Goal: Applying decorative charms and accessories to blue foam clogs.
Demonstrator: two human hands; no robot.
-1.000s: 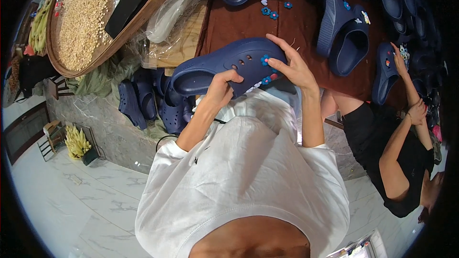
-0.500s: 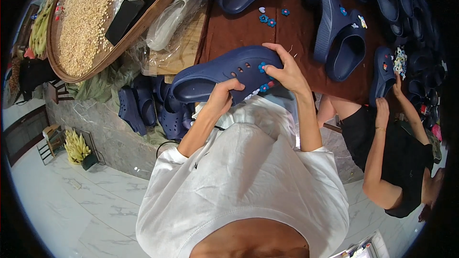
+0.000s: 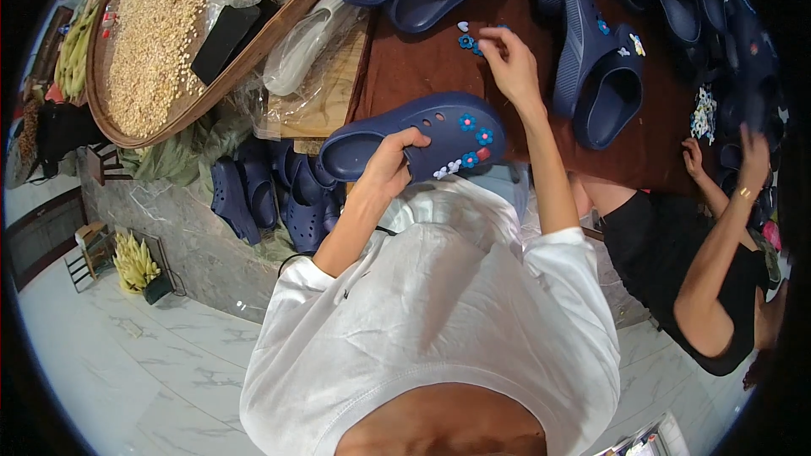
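Note:
My left hand (image 3: 390,160) grips a navy clog (image 3: 363,137) at its side, with the thumb over the upper. On the clog's toe sit blue flower charms (image 3: 467,122), a small red charm (image 3: 482,154) and white charms (image 3: 446,170); several holes are bare. My right hand (image 3: 514,72) is off the clog, over the brown cloth (image 3: 414,63), its fingers apart and slightly blurred. Beside its fingertips lie loose blue flower charms (image 3: 465,42) and a pale heart-shaped charm (image 3: 463,26). The fingers partly cover other loose charms.
More navy clogs (image 3: 610,93) stand at the table's far edge and right side. At the left are a woven tray of grains (image 3: 152,42), a black phone-like slab (image 3: 228,42) and plastic-wrapped pale pieces (image 3: 304,51). A co-worker (image 3: 676,262) sits at the right, near a charm pile (image 3: 703,114).
My right hand has left the clog's toe and moved up to the loose charms. Another blue flower now shows on the toe. The co-worker's hands have moved apart from their clog.

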